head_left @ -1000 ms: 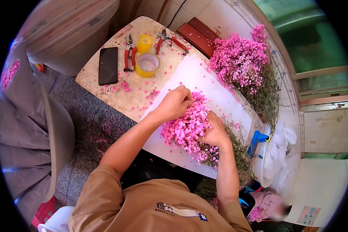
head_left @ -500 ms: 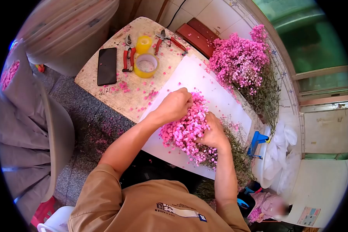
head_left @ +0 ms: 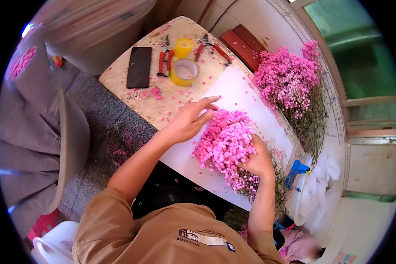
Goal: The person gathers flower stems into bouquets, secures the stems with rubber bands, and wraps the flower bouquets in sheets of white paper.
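Note:
A bunch of small pink flowers [head_left: 224, 143] stands over a white paper sheet [head_left: 231, 90] on the table. My right hand [head_left: 258, 160] is wrapped round its right side, its fingertips hidden among the blooms and stems. To the left of the blooms is my left hand [head_left: 192, 121], fingers spread and holding nothing, the tips close to the top flowers. Thin green-brown stems [head_left: 277, 169] show beyond my right wrist.
On the table [head_left: 119, 75] are a black phone [head_left: 139, 67], two red-handled pruners [head_left: 165, 59] and two yellow tape rolls [head_left: 184, 72]. More pink flowers [head_left: 288, 79] lie at right, near a blue tape dispenser [head_left: 297, 171]. A grey-lined bin [head_left: 70, 145] stands left. Another person [head_left: 297, 244] is at lower right.
My left hand has come away from the flowers, its fingers opening. My right hand keeps its hold on the bunch. The whole view has shifted slightly.

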A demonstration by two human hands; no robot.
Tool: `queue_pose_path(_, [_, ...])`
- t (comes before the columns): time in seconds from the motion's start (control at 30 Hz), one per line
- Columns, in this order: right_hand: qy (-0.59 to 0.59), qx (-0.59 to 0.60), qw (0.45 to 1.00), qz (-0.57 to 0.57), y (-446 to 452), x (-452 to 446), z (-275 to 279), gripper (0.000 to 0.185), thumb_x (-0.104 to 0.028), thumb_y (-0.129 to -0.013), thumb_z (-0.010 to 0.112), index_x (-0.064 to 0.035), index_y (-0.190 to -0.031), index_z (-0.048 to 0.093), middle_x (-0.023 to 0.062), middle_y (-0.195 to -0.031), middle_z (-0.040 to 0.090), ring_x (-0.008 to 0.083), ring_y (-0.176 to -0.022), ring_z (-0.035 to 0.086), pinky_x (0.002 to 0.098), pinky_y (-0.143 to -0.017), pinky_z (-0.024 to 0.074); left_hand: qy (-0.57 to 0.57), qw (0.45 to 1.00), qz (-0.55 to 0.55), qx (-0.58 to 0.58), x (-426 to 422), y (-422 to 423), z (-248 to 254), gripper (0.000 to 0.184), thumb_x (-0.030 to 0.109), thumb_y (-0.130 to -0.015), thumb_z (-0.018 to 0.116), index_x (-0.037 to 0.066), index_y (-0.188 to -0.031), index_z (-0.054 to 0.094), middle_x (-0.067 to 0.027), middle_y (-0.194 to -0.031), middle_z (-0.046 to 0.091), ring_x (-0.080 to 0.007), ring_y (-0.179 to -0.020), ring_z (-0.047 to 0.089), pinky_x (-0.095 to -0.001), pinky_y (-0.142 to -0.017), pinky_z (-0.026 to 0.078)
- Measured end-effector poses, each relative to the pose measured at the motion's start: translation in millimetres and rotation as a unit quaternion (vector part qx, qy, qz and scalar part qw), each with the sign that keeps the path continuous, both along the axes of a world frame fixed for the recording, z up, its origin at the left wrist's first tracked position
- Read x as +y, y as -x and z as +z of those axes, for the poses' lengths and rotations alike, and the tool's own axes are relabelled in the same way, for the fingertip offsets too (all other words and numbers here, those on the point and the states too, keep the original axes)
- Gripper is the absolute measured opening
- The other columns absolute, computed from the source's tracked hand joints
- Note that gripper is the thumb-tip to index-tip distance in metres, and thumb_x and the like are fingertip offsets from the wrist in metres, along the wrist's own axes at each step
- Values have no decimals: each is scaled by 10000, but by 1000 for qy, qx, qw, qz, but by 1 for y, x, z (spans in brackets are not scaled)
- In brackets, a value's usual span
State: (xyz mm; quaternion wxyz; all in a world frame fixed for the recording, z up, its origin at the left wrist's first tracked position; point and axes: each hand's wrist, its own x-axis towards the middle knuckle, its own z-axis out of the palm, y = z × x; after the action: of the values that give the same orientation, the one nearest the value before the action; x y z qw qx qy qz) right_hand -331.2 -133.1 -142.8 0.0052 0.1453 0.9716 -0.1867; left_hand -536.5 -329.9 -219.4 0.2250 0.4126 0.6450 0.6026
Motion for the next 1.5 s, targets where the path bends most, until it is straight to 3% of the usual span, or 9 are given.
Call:
queue_pose_path(0.17, [5, -16, 1000, 23, -19, -2, 21, 839, -205, -526, 921, -11, -1274, 593, 215, -1203, 636, 424, -1115, 609, 461, -993, 489, -40, 987, -113, -104, 63, 5, -12, 508, 389, -1096, 437, 59, -1480, 484, -174, -1372, 625, -274, -1266, 591, -393, -1106, 417])
queue_pose_path(0.27, [98, -3, 994, -47, -30, 13, 25, 880, -172, -538, 903, 3, -1330, 561, 212, -1175, 646, 392, -1116, 633, 436, -1005, 493, 84, 976, -188, -64, 62, 4, -21, 565, 457, -1095, 404, 42, -1467, 499, -191, -1402, 600, -284, -1277, 584, -390, -1109, 411])
queue_pose_path(0.53, [160, -56, 985, -8, 20, 48, -25, 909, -143, -576, 881, 44, -1379, 499, 262, -1248, 645, 389, -1185, 630, 421, -1007, 507, -16, 945, 58, -322, -33, -23, -48, 402, 310, -1078, 502, 27, -1351, 587, -106, -1187, 681, -159, -1018, 665, -291, -816, 528])
queue_pose_path(0.6, [31, -117, 992, 23, 26, 32, -5, 895, -132, -584, 878, 35, -1375, 493, 264, -1248, 642, 400, -1203, 615, 422, -1008, 506, -29, 935, 97, -339, -61, -26, -52, 353, 274, -1070, 524, 25, -1301, 622, -94, -1144, 699, -150, -973, 674, -289, -801, 530])
queue_pose_path(0.77, [121, -107, 983, -84, 20, 51, -13, 1031, -65, -605, 811, 23, -1525, 354, 274, -1309, 622, 380, -1226, 615, 379, -1041, 488, 193, 947, -226, -120, -96, -56, -35, 240, 190, -964, 677, 18, -1130, 697, -125, -974, 756, -196, -902, 725, -339, -844, 559])
queue_pose_path(0.93, [138, -109, 983, -49, 19, 33, -5, 985, -97, -610, 815, -3, -1501, 406, 215, -1226, 648, 323, -1133, 637, 395, -1030, 485, 76, 995, 11, -59, -64, -49, -24, 174, 113, -912, 664, 17, -1057, 679, -214, -869, 689, -336, -812, 702, -417, -736, 539])
queue_pose_path(1.03, [-82, -16, 995, -49, -16, 1, -11, 1106, -194, -581, 918, 1, -1517, 364, 254, -1255, 602, 455, -1175, 563, 492, -1103, 410, 47, 995, 57, -62, -30, -23, -13, 163, 73, -905, 642, 5, -1049, 675, -198, -927, 715, -334, -851, 709, -412, -764, 549])
queue_pose_path(1.13, [-210, 159, 965, 1, -49, -44, -13, 1032, -223, -625, 883, 10, -1495, 378, 258, -1264, 592, 431, -1163, 578, 605, -1095, 355, -22, 999, -10, -31, 16, -3, -41, 190, 51, -910, 653, -1, -1091, 679, -135, -948, 731, -222, -768, 679, -361, -723, 538])
queue_pose_path(1.5, [-222, 176, 958, 32, -64, -66, -7, 990, -311, -651, 885, 27, -1447, 404, 236, -1267, 608, 414, -1155, 596, 608, -1080, 361, 243, 887, -324, 223, 77, 13, -20, 234, 163, -775, 672, 17, -946, 738, -197, -870, 729, -357, -825, 703, -455, -731, 541])
